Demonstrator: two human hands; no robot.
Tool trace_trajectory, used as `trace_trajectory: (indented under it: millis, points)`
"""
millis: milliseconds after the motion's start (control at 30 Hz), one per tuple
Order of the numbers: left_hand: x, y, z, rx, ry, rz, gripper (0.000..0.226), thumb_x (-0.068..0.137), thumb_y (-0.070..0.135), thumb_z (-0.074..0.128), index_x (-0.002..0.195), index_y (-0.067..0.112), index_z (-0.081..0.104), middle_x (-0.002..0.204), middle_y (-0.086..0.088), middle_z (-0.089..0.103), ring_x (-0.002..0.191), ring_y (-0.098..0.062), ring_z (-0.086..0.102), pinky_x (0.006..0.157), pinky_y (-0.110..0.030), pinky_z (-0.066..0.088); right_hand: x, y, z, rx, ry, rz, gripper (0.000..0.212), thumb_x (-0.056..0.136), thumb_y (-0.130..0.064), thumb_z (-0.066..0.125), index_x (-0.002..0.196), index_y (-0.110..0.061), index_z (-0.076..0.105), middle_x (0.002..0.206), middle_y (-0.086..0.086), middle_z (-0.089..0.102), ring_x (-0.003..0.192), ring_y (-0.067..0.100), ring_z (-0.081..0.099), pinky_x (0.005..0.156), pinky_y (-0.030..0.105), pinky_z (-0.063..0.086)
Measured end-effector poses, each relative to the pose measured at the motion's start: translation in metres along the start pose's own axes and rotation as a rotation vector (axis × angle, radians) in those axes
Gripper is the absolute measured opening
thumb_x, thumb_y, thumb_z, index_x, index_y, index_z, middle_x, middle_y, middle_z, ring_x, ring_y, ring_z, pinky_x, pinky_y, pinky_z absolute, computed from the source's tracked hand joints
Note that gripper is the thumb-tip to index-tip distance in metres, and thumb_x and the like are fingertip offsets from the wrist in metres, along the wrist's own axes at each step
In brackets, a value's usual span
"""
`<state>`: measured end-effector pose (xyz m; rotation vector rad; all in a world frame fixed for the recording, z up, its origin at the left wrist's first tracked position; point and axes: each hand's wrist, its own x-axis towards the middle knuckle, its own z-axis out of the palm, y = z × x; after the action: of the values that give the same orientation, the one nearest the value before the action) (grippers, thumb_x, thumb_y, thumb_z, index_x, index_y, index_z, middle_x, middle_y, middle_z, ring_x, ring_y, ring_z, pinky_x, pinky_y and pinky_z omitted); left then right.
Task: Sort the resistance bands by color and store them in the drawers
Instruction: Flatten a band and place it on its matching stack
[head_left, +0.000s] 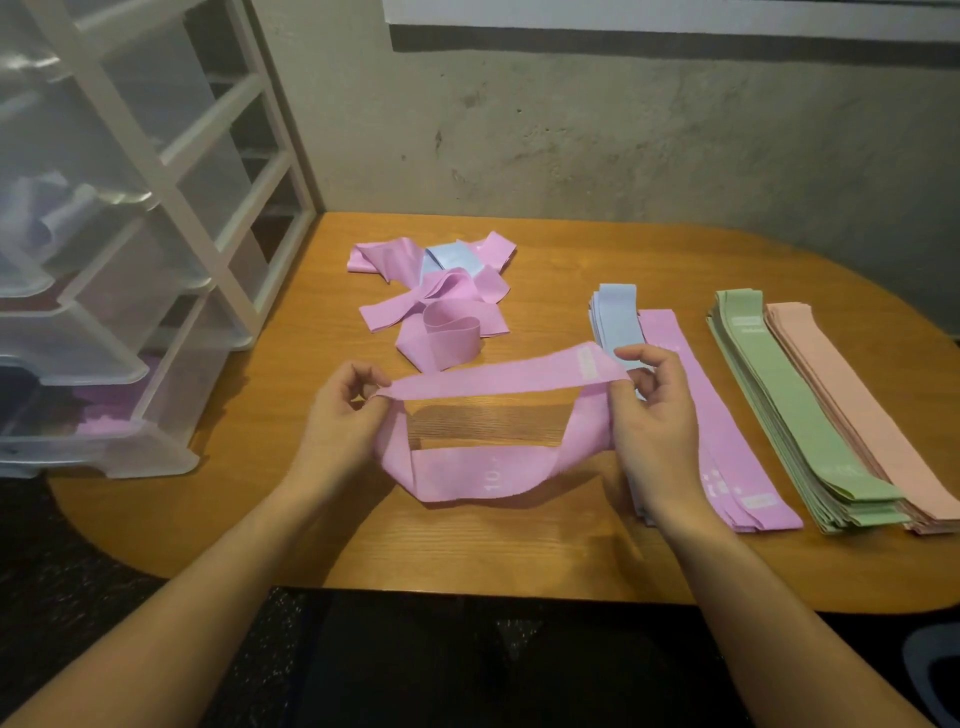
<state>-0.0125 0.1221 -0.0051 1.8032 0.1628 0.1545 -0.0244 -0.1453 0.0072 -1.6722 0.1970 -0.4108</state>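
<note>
A pink resistance band (498, 382) is stretched as a loop between my two hands above the wooden table (545, 545). My left hand (340, 415) pinches its left end and my right hand (657, 415) pinches its right end. Behind it lies a loose pile of pink bands (441, 312) with a light blue band (449, 257) mixed in. To the right lie flat stacks: light blue (618, 317), pink (737, 457), green (800, 410) and peach (862, 400). The clear plastic drawer unit (124, 291) stands at the left, with pink bands (104, 415) in its bottom drawer.
A rough grey wall (571, 130) rises right behind the table. The drawer unit's white frame (171, 171) takes up the table's left end, its drawers pulled partly out. Dark floor (441, 665) shows below the table's near edge.
</note>
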Motion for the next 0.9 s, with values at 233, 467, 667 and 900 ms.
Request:
trace_trajectory:
  millis: [233,467,667,900]
  points:
    - [-0.010,-0.016,0.012,0.115,-0.055,0.126,0.033,0.102,0.001,0.041,0.119,0.028,0.050,0.105,0.032,0.057,0.096,0.012,0.054,0.080,-0.011,0.042,-0.011,-0.011,0.005,-0.039,-0.097,-0.063,0.043,0.104,-0.002,0.038,0.136,-0.029,0.051,0.123,-0.037,0.050,0.109,-0.025,0.047,0.086,0.000,0.038]
    - [-0.016,-0.018,0.020,0.036,-0.042,0.136,0.047,0.084,0.012,0.036,0.126,0.022,0.055,0.110,0.028,0.058,0.107,0.000,0.057,0.089,-0.013,0.045,-0.011,-0.017,0.007,0.114,-0.120,-0.035,0.038,0.105,-0.001,0.039,0.131,-0.025,0.051,0.108,-0.032,0.059,0.091,-0.015,0.058,0.075,0.008,0.047]
    - [-0.018,-0.016,0.024,0.078,-0.273,0.101,0.051,0.093,-0.005,0.049,0.117,0.040,0.055,0.125,0.010,0.058,0.113,0.006,0.056,0.085,-0.006,0.043,-0.009,-0.019,0.002,0.193,-0.222,-0.024,0.040,0.093,0.001,0.058,0.117,-0.031,0.057,0.115,-0.009,0.057,0.092,-0.003,0.059,0.077,0.015,0.049]
    - [-0.024,0.004,0.048,0.187,-0.594,0.264,0.073,0.082,0.037,0.067,0.148,0.041,0.036,0.152,0.022,0.038,0.143,0.002,0.033,0.114,-0.024,0.030,-0.014,-0.028,0.014,0.174,-0.412,-0.100,0.043,0.085,0.001,0.060,0.115,-0.029,0.061,0.108,-0.028,0.062,0.104,-0.001,0.059,0.086,0.017,0.048]
